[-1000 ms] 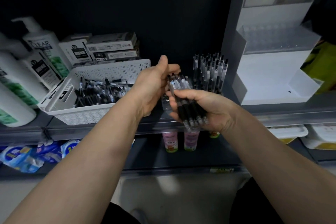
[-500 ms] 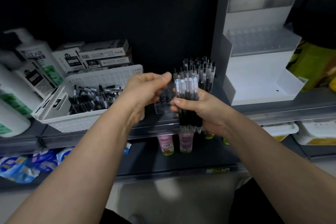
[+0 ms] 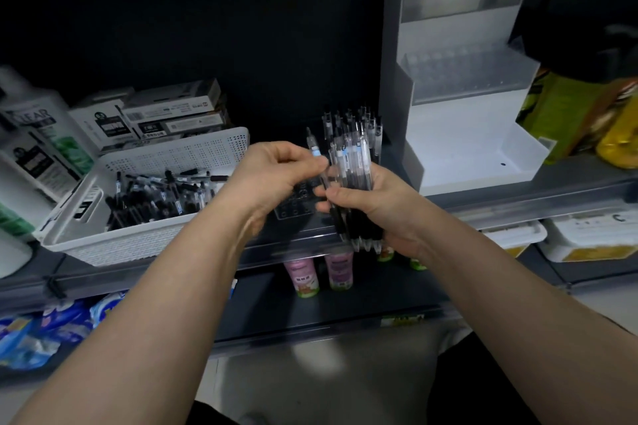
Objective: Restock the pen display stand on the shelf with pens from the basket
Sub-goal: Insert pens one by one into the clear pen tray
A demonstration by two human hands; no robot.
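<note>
Right hand (image 3: pixel 383 214) curled tight round a bundle of pens (image 3: pixel 355 179), held upright, tips down, just in front of the shelf edge. Left hand (image 3: pixel 276 172) touching-close beside it, thumb and fingertips pinching a single pen (image 3: pixel 315 151) near its top. That pen's lower end runs down to the right thumb; can't tell if it's clear of the bundle.

Grey shelf (image 3: pixel 559 183) carries everything. White tiered display box (image 3: pixel 459 141) at right, standing upright. White perforated basket (image 3: pixel 172 148) at left, loose pens (image 3: pixel 155 197) heaped inside. Shampoo bottles (image 3: pixel 38 148) far left, blurred. Stacked cartons (image 3: pixel 169 114) behind the basket. Clear pen display stand (image 3: pixel 297 207) sits between basket and white box, right behind the hands, with upright pens (image 3: pixel 359 121) in its back rows and front holes unfilled.
</note>
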